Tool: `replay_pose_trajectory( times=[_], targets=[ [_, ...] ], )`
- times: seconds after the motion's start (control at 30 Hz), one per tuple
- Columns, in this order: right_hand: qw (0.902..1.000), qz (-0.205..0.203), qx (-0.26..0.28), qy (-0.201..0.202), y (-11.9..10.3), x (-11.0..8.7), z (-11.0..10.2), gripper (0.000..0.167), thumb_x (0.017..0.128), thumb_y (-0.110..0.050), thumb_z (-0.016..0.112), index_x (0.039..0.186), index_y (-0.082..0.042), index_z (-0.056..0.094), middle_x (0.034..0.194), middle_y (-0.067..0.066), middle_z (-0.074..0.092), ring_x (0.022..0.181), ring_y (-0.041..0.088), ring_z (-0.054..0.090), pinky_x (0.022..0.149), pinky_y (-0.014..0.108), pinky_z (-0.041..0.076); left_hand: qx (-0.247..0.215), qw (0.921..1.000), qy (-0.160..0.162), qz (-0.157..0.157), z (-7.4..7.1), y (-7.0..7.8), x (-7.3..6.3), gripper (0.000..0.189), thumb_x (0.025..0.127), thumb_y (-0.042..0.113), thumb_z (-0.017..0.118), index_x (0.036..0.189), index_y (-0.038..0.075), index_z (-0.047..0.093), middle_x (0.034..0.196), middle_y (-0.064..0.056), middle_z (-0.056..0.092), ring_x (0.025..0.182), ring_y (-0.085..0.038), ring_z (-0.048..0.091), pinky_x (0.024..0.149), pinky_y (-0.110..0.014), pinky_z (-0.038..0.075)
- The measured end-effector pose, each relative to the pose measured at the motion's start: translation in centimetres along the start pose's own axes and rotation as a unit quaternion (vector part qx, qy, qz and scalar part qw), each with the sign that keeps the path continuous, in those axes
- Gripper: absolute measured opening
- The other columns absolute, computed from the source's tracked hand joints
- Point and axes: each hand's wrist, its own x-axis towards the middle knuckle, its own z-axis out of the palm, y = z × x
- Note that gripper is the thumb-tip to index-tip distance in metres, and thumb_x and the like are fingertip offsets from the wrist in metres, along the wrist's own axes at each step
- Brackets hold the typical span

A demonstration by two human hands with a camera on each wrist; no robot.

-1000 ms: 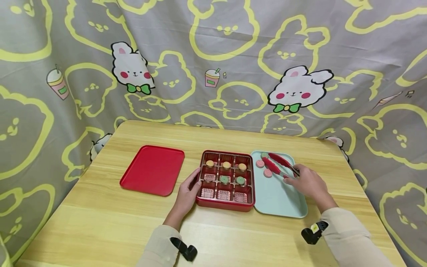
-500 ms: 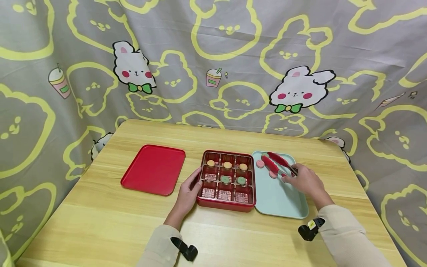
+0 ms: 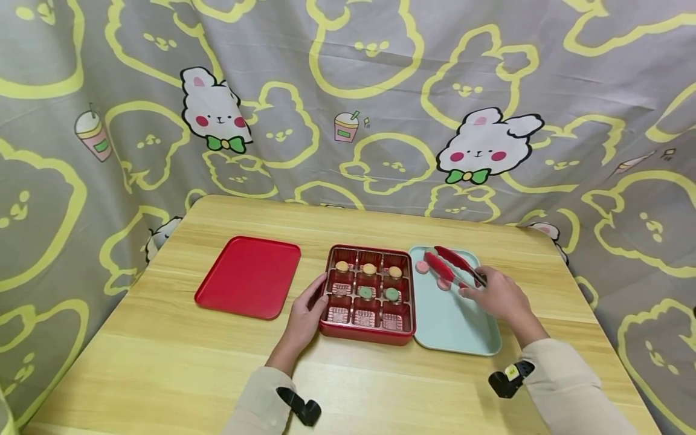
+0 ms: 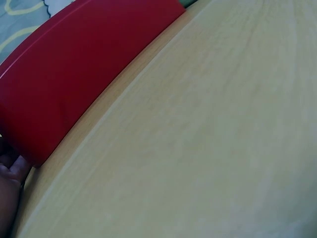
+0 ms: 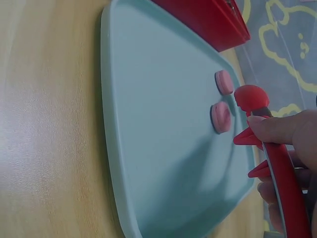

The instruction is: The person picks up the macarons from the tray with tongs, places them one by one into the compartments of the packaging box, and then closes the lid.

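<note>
My right hand [image 3: 502, 296] holds red-tipped tongs [image 3: 444, 267], their arms spread, over the pale green tray [image 3: 457, 329]. Close to the tips lies a green macaron [image 3: 430, 250], partly hidden by them. A pink macaron [image 3: 422, 267] sits left of the tongs, and another pink macaron [image 3: 444, 284] is partly covered by the near arm. In the right wrist view the right thumb presses the red handle [image 5: 290, 193]. My left hand [image 3: 304, 314] rests against the left wall of the red box [image 3: 367, 336], thumb at its rim. Yellow macarons [image 3: 369, 269] fill its back row; green macarons [image 3: 365, 292] take two middle compartments.
A flat red lid [image 3: 250, 278] lies on the wooden table [image 3: 163, 350], left of the box. The box and green tray stand side by side. Behind the table hangs a patterned grey curtain [image 3: 380, 72].
The nearer pink macaron has shifted slightly right and is now partly behind the tongs. The tongs have moved slightly. The left hand and box stay in place.
</note>
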Motion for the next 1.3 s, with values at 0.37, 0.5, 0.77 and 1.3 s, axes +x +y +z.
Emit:
replay_pose_trajectory(
  times=[0.37,0.5,0.77,1.3],
  targets=[
    [0.9975,-0.057,-0.005,0.042,-1.5,-1.8,-0.6,0.073,0.078,-0.046,0.071,0.13,0.001,0.05,0.113,0.024,0.059,0.088,0.034,0.055,0.065,0.04,0.044,0.002,1.0,0.005,0.002,-0.2,0.0,-0.1,0.048,0.095,0.004,0.05,0.142,0.006,0.042,0.148,-0.012,0.038,0.138,-0.028,0.032,0.114,-0.041,0.027],
    [0.9961,-0.075,-0.003,0.046,-2.5,-2.5,-0.6,0.071,0.078,-0.044,0.073,0.128,0.0,0.052,0.107,0.022,0.061,0.083,0.03,0.055,0.061,0.036,0.042,0.002,1.0,0.006,0.003,-0.2,0.0,-0.1,0.048,0.095,0.004,0.05,0.142,0.005,0.041,0.148,-0.012,0.038,0.138,-0.029,0.032,0.114,-0.043,0.027],
    [0.9918,-0.113,-0.003,0.058,-4.7,-3.6,-0.2,0.064,0.076,-0.039,0.076,0.125,-0.003,0.055,0.096,0.014,0.063,0.074,0.022,0.053,0.054,0.029,0.039,0.0,1.0,0.004,0.002,-0.2,0.1,-0.2,0.048,0.095,0.004,0.05,0.142,0.005,0.041,0.148,-0.012,0.037,0.138,-0.029,0.031,0.114,-0.043,0.026],
    [0.985,-0.167,-0.006,0.043,-8.6,-5.0,1.9,0.06,0.073,-0.037,0.079,0.122,-0.008,0.059,0.102,0.008,0.066,0.082,0.019,0.059,0.06,0.035,0.049,-0.002,1.0,0.0,0.009,0.0,0.2,-0.1,0.048,0.095,0.003,0.05,0.142,0.004,0.041,0.148,-0.013,0.038,0.138,-0.029,0.032,0.114,-0.041,0.027]
  ],
)
